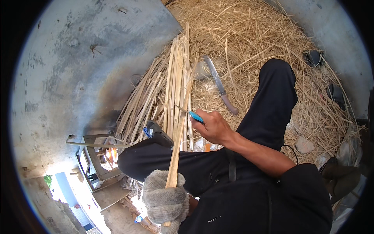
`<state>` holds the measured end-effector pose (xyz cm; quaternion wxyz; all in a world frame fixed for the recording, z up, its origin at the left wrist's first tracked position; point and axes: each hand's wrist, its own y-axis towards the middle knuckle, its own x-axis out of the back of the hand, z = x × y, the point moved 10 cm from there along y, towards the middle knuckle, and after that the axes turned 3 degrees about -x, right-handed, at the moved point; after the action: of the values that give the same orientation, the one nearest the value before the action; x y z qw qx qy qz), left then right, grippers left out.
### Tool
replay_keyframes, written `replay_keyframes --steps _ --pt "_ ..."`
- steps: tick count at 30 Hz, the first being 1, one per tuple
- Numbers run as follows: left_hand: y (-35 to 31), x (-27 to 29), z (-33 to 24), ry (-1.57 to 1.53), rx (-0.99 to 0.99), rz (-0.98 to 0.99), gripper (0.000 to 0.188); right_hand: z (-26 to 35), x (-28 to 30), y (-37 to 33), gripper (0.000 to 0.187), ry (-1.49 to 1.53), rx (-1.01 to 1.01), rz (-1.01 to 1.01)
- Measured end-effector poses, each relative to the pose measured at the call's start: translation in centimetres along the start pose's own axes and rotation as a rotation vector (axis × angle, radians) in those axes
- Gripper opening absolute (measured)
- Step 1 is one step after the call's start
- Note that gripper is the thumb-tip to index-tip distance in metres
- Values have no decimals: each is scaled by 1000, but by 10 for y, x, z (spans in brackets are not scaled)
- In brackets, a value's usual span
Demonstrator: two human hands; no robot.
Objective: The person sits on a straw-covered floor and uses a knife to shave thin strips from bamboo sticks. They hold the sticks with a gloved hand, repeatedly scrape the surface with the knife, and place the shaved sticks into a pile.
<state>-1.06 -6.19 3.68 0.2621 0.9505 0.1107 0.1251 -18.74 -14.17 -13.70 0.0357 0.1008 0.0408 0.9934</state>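
Note:
My left hand (160, 201), in a grey knitted glove, is closed around the lower part of a long flat strip of pale wood or bamboo (176, 152). The strip slants up and away from the glove, over my bent leg. Bare, my right hand (215, 126) grips a small knife (196, 116) by its teal handle. Its thin blade points left and lies at the strip, partway along; whether it touches cannot be made out. Beyond my hands, several similar strips (171, 82) lie side by side in a pile.
A machete (216, 80) with a brown handle lies right of the strips on a thick bed of straw-like shavings (241, 35). Grey walls (78, 58) rise at left and right. A wooden frame (97, 160) stands at the left. A dark shoe (159, 132) shows beside my leg.

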Motion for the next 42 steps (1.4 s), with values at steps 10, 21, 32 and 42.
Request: replay_keyframes --steps 10,21,32,42 --pt "-6 2 -14 -243 -278 -142 48 -33 14 36 26 -122 -107 -94" --pt "23 23 -9 -300 -259 -393 62 6 -38 50 28 -266 155 -90" --pt "25 21 -26 -169 -299 -389 53 5 -33 38 38 -219 -73 -51" --pt "19 8 -27 -247 -372 -209 46 -57 -18 63 34 -309 -375 31"
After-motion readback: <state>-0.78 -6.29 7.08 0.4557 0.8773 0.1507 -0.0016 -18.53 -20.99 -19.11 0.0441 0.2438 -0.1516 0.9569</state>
